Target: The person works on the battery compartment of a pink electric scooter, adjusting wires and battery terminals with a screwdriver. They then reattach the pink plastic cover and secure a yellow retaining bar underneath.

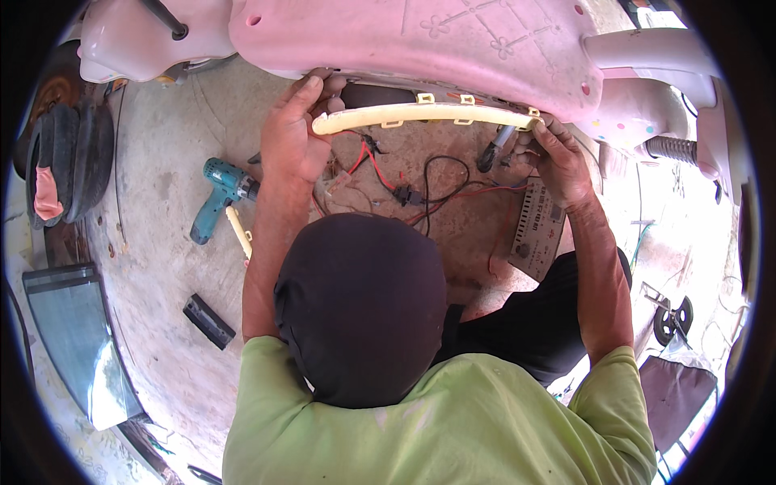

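Observation:
A curved cream plastic strip (420,114) with small clip loops along both edges spans the gap between my hands. My left hand (297,133) is closed at its left end, the thumb and fingertips beside the edge of a pink moulded panel (380,36). At the right end, my right hand (562,158) pinches the strip between thumb and fingers. The strip lies just below the panel's lower edge. Under its right part shows a metal rod with a black end (487,157); its other end is hidden.
Red and black wires (408,196) lie tangled on the concrete beside a grey electrical box (535,230). On the left are a teal cordless drill (217,198), another cream strip (238,229), a black rectangular piece (208,321), tyres (85,162) and a glass panel (77,331). A dark, cloth-covered round shape (360,307) fills the lower middle.

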The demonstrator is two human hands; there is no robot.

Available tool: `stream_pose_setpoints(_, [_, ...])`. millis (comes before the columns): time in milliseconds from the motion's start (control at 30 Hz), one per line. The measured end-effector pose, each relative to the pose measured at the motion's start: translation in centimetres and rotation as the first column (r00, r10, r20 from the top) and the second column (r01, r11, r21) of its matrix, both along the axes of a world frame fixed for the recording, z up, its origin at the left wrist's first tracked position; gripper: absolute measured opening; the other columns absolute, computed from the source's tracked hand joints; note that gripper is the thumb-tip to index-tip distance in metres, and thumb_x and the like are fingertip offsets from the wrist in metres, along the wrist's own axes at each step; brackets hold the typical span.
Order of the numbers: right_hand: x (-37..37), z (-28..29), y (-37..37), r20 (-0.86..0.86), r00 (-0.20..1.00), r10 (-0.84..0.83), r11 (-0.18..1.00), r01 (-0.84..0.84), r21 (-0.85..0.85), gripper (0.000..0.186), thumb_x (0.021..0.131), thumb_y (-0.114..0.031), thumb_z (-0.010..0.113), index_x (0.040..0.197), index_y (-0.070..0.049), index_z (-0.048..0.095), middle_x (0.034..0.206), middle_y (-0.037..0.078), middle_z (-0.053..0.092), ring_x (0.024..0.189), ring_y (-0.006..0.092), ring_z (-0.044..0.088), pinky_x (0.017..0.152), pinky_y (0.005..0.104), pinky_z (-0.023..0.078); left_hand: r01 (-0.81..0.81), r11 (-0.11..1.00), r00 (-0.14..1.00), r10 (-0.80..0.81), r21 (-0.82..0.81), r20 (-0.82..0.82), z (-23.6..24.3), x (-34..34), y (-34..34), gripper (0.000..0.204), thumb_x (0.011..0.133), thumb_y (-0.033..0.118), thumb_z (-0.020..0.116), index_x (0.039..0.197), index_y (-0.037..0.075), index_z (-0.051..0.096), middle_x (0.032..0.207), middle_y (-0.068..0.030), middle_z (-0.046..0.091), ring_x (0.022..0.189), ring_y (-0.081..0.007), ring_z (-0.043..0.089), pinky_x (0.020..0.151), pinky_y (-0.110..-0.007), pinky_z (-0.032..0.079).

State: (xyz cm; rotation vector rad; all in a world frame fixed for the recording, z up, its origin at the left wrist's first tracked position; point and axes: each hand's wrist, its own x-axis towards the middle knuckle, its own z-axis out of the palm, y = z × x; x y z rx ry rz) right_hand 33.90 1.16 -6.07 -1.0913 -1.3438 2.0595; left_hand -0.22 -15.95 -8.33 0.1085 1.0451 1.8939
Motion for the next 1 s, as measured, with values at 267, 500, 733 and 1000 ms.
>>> stream_pose_setpoints(267, [-0.1, 0.4, 0.0, -0.013, 0.999, 0.049, 0.999, -0.049, 0.003, 0.018, 0.108, -0.022, 0.057, 0.113, -0.01, 0.068, 0.094, 0.001, 0.068, 0.088, 0.0115, 0.065, 0.079, 0.028, 0.052, -0.059, 0.98, 0.998, 0.053, -0.192, -0.037, 0.7, 0.5, 1.7, 0.011, 0.098, 0.014, 0.069, 0.105, 0.005, 0.068, 0.091, -0.0073, 0.074, 0.068, -0.0159, 0.066, 0.059, -0.032, 0.053])
stream_pose_setpoints(500, [-0.4, 0.5, -0.5, 0.013, 0.998, 0.06, 0.998, -0.06, 0.025, 0.018, 0.108, -0.023, 0.057, 0.112, -0.01, 0.068, 0.093, 0.001, 0.068, 0.087, 0.0111, 0.064, 0.08, 0.0282, 0.051, -0.06, 0.952, 0.997, 0.045, -0.301, -0.054, 2.1, 1.3, 2.2, 0.009, 0.098, 0.016, 0.069, 0.103, 0.009, 0.067, 0.085, -0.0029, 0.068, 0.063, -0.0133, 0.059, 0.058, -0.03, 0.051])
stream_pose_setpoints(733, [-0.1, 0.2, -0.3, 0.001, 0.996, 0.094, 0.995, -0.094, 0.02, 0.017, 0.107, -0.024, 0.06, 0.11, -0.01, 0.069, 0.092, 0.0, 0.068, 0.087, 0.0101, 0.064, 0.079, 0.0272, 0.051, -0.09, 0.956, 0.993, 0.106, -0.28, 0.044, 1.5, 1.2, 2.4, 0.011, 0.099, 0.017, 0.067, 0.101, 0.007, 0.066, 0.078, -0.0043, 0.065, 0.057, -0.0144, 0.059, 0.051, -0.031, 0.05])
stream_pose_setpoints(1000, [-0.2, 0.6, -0.3, 0.029, 0.997, 0.069, 0.998, -0.069, 0.002, 0.016, 0.107, -0.024, 0.061, 0.108, -0.01, 0.069, 0.09, 0.0, 0.068, 0.085, 0.0104, 0.065, 0.077, 0.0267, 0.051, -0.116, 0.947, 0.98, 0.159, -0.299, 0.124, 2.2, 1.4, 2.8, 0.005, 0.097, 0.015, 0.068, 0.098, 0.012, 0.064, 0.071, 0.0042, 0.055, 0.054, -0.0094, 0.044, 0.061, -0.031, 0.044])
